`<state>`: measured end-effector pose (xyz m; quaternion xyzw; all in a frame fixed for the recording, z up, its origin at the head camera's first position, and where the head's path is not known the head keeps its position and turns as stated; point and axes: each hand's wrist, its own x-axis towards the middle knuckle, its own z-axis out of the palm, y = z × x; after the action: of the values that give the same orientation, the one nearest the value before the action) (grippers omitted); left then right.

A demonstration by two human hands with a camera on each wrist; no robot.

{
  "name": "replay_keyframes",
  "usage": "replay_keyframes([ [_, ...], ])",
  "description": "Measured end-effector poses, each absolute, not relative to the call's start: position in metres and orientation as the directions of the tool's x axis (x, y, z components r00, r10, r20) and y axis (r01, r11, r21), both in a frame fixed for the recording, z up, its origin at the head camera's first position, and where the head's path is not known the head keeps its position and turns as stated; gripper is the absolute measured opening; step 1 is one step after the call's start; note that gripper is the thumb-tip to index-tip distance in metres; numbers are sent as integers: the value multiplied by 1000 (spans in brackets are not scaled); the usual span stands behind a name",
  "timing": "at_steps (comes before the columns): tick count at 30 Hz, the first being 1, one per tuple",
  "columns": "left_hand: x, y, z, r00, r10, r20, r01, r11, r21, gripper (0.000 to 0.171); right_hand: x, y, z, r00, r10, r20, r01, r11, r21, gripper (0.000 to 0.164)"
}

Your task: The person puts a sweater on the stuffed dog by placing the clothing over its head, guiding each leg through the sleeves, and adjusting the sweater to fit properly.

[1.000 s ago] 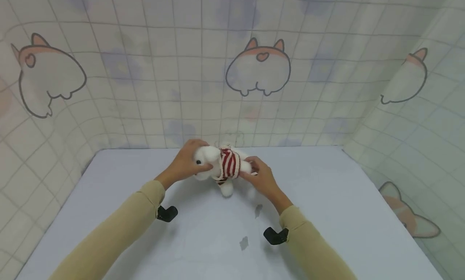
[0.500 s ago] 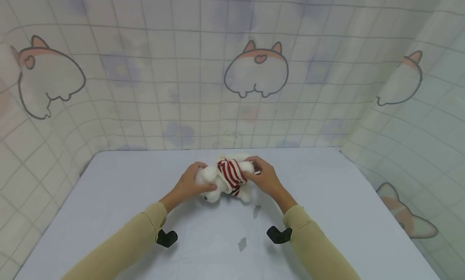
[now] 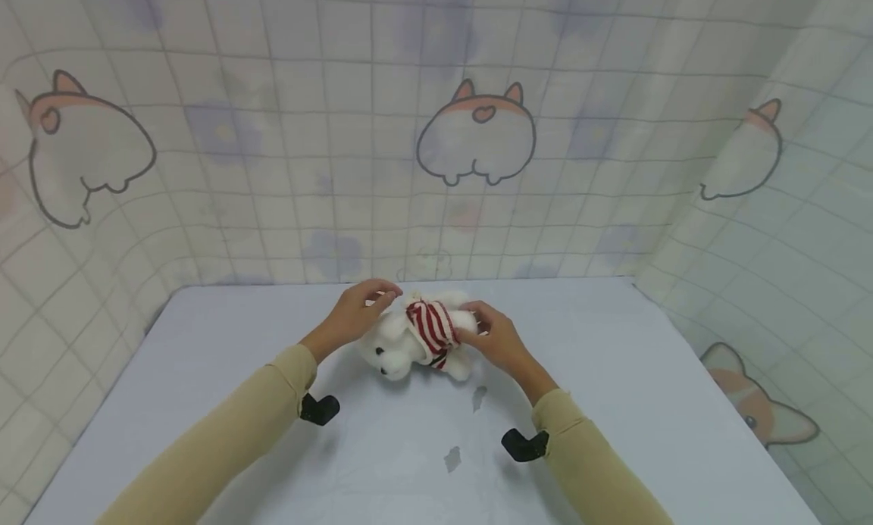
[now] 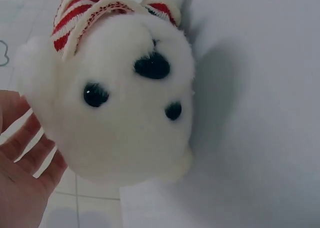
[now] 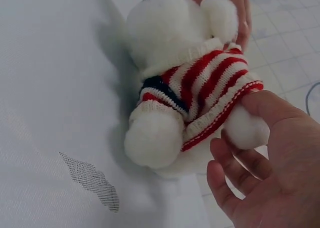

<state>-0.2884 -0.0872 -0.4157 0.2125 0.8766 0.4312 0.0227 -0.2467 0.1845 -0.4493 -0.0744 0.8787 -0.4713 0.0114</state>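
Red-and-white striped knit wraps a white plush toy (image 3: 409, 343), which appears to lie on its side on a pale worktop (image 3: 382, 464), near the back edge and between a person's hands. The right hand (image 3: 498, 339) grips a white limb (image 5: 245, 128) that pokes out at the hem of the sweater (image 5: 210, 82), thumb on one side and fingers curved behind. The left hand (image 3: 355, 313) is at the toy's head, its fingers relaxed and spread, not closed around it. The toy wears its sweater and rests within reach of both hands; the handling seems to be midway, as one hand has hold, while how much is left cannot be judged. No brand, label or writing can be read on toy or sweater; the wall fabric (image 3: 307, 131) behind shows only gridlines, flowers and cartoon corgis (image 3: 477, 139).
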Motion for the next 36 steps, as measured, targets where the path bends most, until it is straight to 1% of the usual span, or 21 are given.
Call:
replay_keyframes([
  [5, -295, -76, -413, -868, 472, 153, 440, 590, 677, 22, -244, 184, -448, -994, -105, 44, -95, 556, -826, 44],
  [7, -297, -72, -414, -871, 474, 127, 430, 613, 663, 22, -243, 183, -447, -997, -75, 36, -72, 562, -824, 44],
  [9, -301, -69, -414, -887, 457, 67, 376, 630, 680, 25, -242, 183, -446, -999, -44, 26, -46, 559, -828, 43],
  [13, -308, -67, -416, -913, 400, -83, 210, 633, 745, 30, -243, 184, -448, -999, -15, 40, -41, 546, -837, 39],
  [15, -310, -68, -417, -917, 375, -134, 142, 622, 770, 28, -243, 183, -449, -999, -15, 45, -46, 544, -838, 37],
  [17, -311, -70, -418, -919, 363, -157, 102, 600, 793, 24, -243, 183, -449, -999, -19, 43, -47, 545, -837, 35],
  [19, -310, -70, -418, -917, 369, -152, 84, 553, 829, 21, -242, 183, -448, -999, -22, 40, -46, 549, -835, 33],
  [22, -310, -68, -418, -905, 403, -133, 91, 490, 867, 24, -242, 183, -448, -999, -29, 44, -52, 555, -830, 29],
  [25, -310, -64, -417, -896, 429, -116, 124, 493, 861, 27, -241, 184, -447, -998, -35, 54, -65, 559, -827, 27],
  [30, -313, -60, -417, -874, 475, -102, 199, 541, 817, 22, -241, 187, -446, -998, -36, 58, -68, 568, -820, 25],
  [32, -315, -59, -418, -857, 507, -95, 221, 527, 821, 19, -241, 188, -446, -998, -34, 59, -68, 571, -818, 25],
  [36, -316, -58, -420, -814, 576, -69, 249, 454, 855, 18, -242, 189, -446, -996, -49, 78, -92, 571, -816, 22],
])
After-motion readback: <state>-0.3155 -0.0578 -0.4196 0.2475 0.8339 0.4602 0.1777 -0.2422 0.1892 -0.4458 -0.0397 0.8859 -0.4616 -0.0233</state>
